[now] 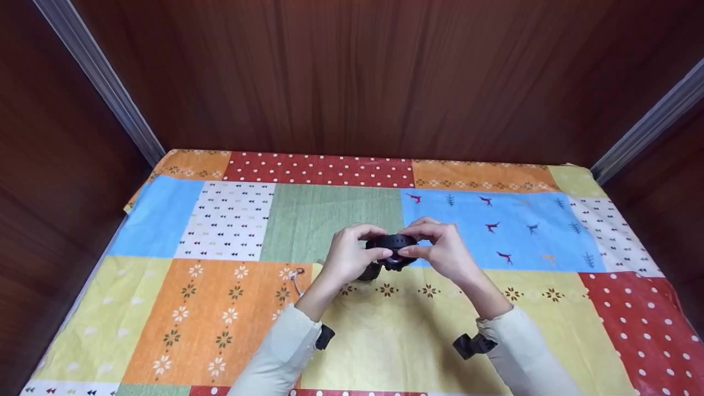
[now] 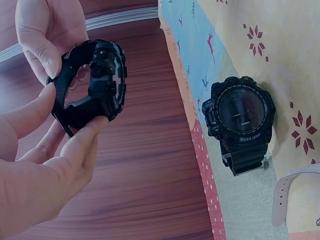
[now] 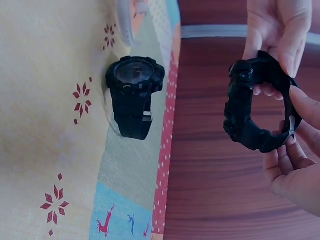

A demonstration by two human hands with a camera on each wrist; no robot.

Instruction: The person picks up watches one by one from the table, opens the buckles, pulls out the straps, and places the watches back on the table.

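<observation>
Both hands hold a black wristwatch (image 1: 394,241) above the cloth, its strap forming a loop. My left hand (image 1: 347,252) pinches the strap from the left side with thumb and fingers. From the right side, my right hand (image 1: 444,252) grips the same strap, the two thumbs close together on the band. In the left wrist view the held watch (image 2: 107,80) shows its thick case side-on, the face turned away from the thumbs. Beneath the hands, a second black sport watch (image 2: 242,112) lies face up on the cloth, partly hidden by the left hand in the head view.
A pale strap (image 2: 281,200) with holes lies left of the second watch, partly hidden by the left forearm in the head view. The patchwork tablecloth (image 1: 231,319) covers the table. Brown wood-grain panels (image 1: 352,77) enclose the back and sides.
</observation>
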